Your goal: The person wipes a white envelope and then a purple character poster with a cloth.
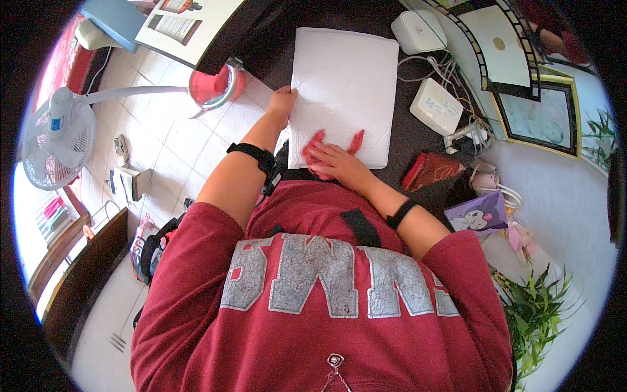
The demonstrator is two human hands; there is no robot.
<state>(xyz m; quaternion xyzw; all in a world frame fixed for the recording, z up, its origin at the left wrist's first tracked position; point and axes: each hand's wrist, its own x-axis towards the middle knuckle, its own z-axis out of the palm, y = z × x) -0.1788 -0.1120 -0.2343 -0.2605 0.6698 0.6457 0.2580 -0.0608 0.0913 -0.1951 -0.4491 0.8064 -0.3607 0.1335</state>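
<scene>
A white rectangular thing [348, 93] with a finely textured cover, possibly an album or a flat box, lies on a dark tabletop in front of me. My left hand [282, 104] grips its left edge, and some of the fingers are hidden at that side. Over its near end, my right hand [343, 167] presses down on a crumpled red cloth [316, 149]. One corner of the cloth sticks out past the fingertips, another beyond the knuckles. Black straps circle both forearms.
Right of the white thing are a white router [420, 32], a second white box [436, 107], tangled cables, a power strip [468, 138] and a red-brown pouch [431, 171]. A framed picture [537, 117] leans farther right. On the left are a red bucket [208, 88] and a fan [59, 142].
</scene>
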